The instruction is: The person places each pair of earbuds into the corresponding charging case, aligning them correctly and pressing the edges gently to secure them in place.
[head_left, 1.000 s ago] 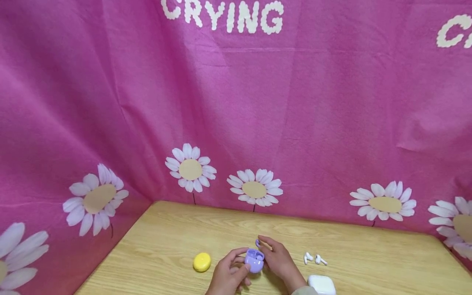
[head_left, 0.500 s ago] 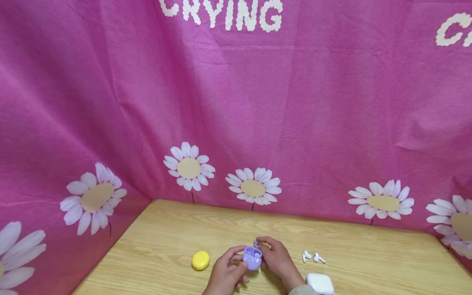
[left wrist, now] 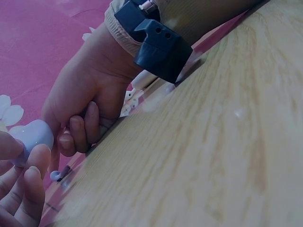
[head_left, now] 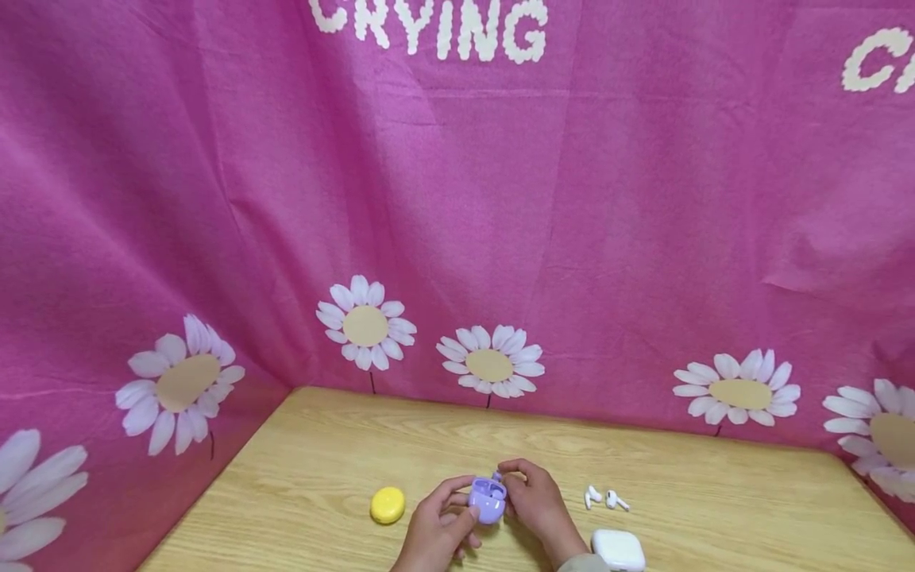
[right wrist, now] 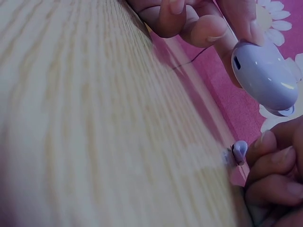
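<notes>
My left hand [head_left: 439,528] grips a glossy purple earbud case [head_left: 488,508] above the table, its lid up and the hollow inside facing me. Fingertips and thumb hold it at the sides. My right hand [head_left: 536,504] is just right of the case with curled fingers. At its fingertips is a small purple earbud [head_left: 496,476], mostly hidden in the head view. The right wrist view shows this earbud [right wrist: 240,152] against the right fingers, below the case [right wrist: 265,75]. The left wrist view shows the earbud [left wrist: 57,175] at the index fingertip.
A round yellow case [head_left: 388,505] lies left of my hands on the wooden table [head_left: 322,453]. To the right are two white earbuds, one [head_left: 592,497] beside the other [head_left: 616,500], and a white case [head_left: 618,550]. A pink flowered cloth [head_left: 608,238] hangs behind.
The purple earbud at my right fingertips has turned slightly and shows less of its curved side. Both hands otherwise stay almost in place; the whole view shifts a little.
</notes>
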Demonstrator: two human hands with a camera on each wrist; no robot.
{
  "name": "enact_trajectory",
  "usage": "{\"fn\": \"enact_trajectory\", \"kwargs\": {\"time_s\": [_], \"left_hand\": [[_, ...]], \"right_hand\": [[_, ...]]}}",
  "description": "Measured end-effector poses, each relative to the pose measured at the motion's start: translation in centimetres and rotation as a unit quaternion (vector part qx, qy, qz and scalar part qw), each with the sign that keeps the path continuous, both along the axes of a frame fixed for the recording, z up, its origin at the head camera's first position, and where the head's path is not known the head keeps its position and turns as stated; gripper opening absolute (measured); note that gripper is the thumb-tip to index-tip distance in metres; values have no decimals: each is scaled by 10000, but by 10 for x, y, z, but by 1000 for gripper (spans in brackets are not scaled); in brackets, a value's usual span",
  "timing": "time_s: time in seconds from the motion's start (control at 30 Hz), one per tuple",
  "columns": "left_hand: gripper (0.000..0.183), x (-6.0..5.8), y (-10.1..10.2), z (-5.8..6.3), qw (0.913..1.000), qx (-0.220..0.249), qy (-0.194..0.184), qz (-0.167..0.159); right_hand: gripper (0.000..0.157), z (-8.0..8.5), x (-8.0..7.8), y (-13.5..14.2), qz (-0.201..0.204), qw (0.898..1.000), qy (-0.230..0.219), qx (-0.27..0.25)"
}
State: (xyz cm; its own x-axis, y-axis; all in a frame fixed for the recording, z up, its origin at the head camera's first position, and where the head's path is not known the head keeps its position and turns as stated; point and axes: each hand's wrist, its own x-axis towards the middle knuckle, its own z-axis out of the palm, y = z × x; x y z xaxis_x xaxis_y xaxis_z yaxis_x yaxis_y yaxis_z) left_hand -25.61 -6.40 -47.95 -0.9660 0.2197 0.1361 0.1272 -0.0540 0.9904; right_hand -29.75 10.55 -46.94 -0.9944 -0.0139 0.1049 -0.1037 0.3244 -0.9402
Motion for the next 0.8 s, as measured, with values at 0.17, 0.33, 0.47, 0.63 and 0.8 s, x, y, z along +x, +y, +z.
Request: {"fn": "enact_trajectory", "kwargs": {"time_s": [0.17, 0.33, 0.47, 0.63, 0.8], "left_hand": [[44, 0, 1, 0, 10000, 7, 35, -2], [44, 0, 0, -1, 10000, 10, 42, 21], [45, 1, 0, 0, 10000, 65, 30, -18], [45, 0, 0, 1, 10000, -55, -48, 3], [46, 1, 0, 2, 9999, -63, -82, 14]], "right_hand": [[26, -1, 0, 1, -3, 9999, 55, 149], [24, 0, 2, 0, -82, 9989, 188, 421], [24, 0, 2, 0, -179, 9982, 233, 522], [27, -2, 2, -1, -208, 9979, 176, 589], [28, -2, 1, -2, -262, 9963, 227, 790]]}}
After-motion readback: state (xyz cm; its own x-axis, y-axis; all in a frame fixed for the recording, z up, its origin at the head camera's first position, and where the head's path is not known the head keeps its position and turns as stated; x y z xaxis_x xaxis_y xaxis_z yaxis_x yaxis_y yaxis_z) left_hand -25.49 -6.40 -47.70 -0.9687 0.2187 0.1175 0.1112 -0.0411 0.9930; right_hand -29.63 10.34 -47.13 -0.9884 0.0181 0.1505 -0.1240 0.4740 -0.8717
